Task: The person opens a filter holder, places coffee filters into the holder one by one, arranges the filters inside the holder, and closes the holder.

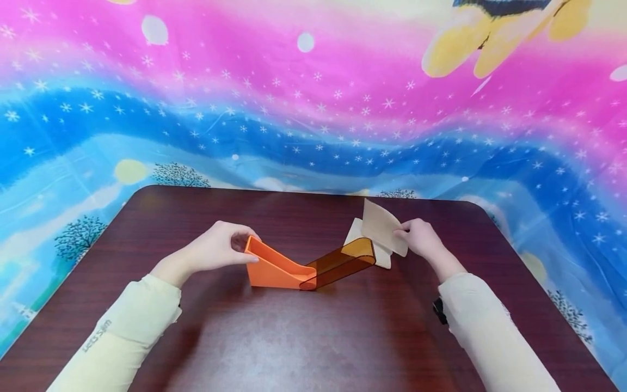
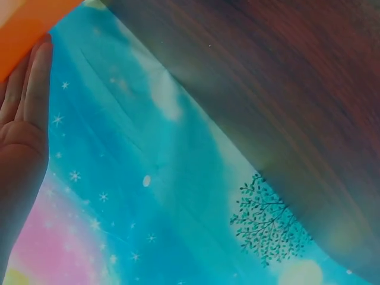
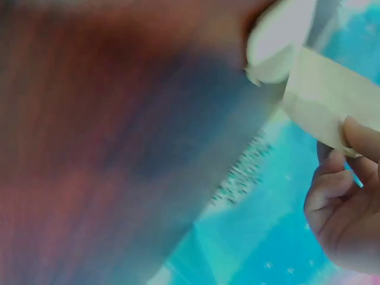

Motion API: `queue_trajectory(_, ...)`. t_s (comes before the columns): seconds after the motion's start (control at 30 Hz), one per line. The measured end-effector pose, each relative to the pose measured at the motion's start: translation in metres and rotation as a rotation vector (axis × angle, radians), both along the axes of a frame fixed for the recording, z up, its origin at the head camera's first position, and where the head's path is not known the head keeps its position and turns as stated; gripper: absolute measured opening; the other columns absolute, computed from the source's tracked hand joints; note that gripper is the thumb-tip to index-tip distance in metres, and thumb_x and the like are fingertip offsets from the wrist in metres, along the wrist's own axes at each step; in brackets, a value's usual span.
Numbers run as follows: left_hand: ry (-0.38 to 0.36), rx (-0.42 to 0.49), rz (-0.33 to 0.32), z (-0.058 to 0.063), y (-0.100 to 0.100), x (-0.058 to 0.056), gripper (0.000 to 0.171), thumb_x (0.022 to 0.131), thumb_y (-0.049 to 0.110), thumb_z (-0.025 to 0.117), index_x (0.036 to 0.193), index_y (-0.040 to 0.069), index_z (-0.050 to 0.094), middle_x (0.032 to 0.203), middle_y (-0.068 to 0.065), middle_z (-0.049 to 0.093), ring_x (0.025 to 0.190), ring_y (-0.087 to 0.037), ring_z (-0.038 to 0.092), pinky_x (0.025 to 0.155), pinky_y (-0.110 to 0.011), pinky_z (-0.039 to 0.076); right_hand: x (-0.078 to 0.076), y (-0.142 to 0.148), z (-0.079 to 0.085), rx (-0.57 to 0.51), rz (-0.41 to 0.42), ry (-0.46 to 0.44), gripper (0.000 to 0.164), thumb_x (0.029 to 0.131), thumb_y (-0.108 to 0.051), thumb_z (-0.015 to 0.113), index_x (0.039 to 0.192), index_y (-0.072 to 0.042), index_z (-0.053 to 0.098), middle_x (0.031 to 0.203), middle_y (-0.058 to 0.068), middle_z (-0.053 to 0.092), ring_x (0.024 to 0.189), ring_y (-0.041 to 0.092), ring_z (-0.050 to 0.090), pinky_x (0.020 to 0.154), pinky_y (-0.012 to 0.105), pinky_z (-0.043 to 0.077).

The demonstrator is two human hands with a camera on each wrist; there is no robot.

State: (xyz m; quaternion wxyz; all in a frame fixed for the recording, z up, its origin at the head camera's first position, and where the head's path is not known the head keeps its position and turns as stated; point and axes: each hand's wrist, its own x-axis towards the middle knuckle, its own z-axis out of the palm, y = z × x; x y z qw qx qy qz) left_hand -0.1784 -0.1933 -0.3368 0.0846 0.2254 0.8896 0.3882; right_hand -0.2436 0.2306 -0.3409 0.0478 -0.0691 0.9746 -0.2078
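An orange plastic box (image 1: 281, 272) with a sloping side stands on the table, its see-through brown lid (image 1: 343, 262) swung out to the right. My left hand (image 1: 215, 247) holds the box's tall left end between thumb and fingers. In the left wrist view, the fingers (image 2: 37, 89) lie against the orange wall. A thin beige coffee filter paper (image 1: 382, 226) is pinched at its right edge by my right hand (image 1: 421, 237), raised and slightly curved. More pale filter papers (image 1: 354, 233) lie under it, partly behind the lid; how many cannot be told.
The dark brown wooden table (image 1: 294, 337) has rounded far corners. A colourful printed cloth (image 1: 274, 109) hangs behind it and runs down along both sides. A small black object (image 1: 440, 311) shows beside the right sleeve (image 1: 475, 305).
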Motion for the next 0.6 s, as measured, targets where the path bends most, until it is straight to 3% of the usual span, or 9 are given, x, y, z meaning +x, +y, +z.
queue_trajectory(0.23, 0.023, -0.150, -0.011, 0.012, 0.005, -0.002, 0.024, 0.076, 0.021, 0.076, 0.096, 0.010, 0.068, 0.086, 0.001, 0.069, 0.075, -0.010, 0.062, 0.073, -0.028, 0.054, 0.010, 0.003, 0.038, -0.058, 0.003, 0.113, 0.018, 0.088, -0.015, 0.062, 0.093, 0.001, 0.067, 0.080, 0.014, 0.066, 0.063, 0.016, 0.050, 0.058, 0.027, 0.038)
queue_trajectory(0.33, 0.035, -0.210, -0.014, 0.016, 0.008, -0.002, 0.025, 0.076, 0.021, 0.076, 0.096, 0.009, 0.068, 0.084, 0.001, 0.068, 0.072, -0.010, 0.060, 0.071, -0.028, 0.052, 0.014, 0.000, 0.054, -0.067, 0.018, 0.105, 0.019, 0.090, -0.017, 0.059, 0.094, 0.000, 0.066, 0.077, 0.013, 0.063, 0.063, 0.016, 0.051, 0.057, 0.028, 0.038)
queue_trajectory(0.47, 0.045, -0.225, -0.017, 0.018, 0.012, -0.003, 0.026, 0.076, 0.020, 0.075, 0.097, 0.008, 0.068, 0.084, 0.002, 0.068, 0.072, -0.009, 0.060, 0.072, -0.029, 0.052, 0.020, -0.006, 0.073, -0.082, 0.048, 0.069, 0.023, 0.095, -0.020, 0.053, 0.101, -0.001, 0.065, 0.077, 0.014, 0.063, 0.061, 0.015, 0.054, 0.057, 0.030, 0.040)
queue_trajectory(0.6, 0.039, -0.200, -0.013, 0.017, 0.015, -0.006, 0.025, 0.076, 0.020, 0.075, 0.097, 0.009, 0.069, 0.084, 0.002, 0.068, 0.073, -0.009, 0.062, 0.073, -0.029, 0.053, 0.026, -0.014, 0.086, -0.077, 0.058, 0.113, 0.021, 0.094, -0.020, 0.054, 0.097, -0.002, 0.066, 0.077, 0.013, 0.063, 0.060, 0.016, 0.055, 0.055, 0.030, 0.040)
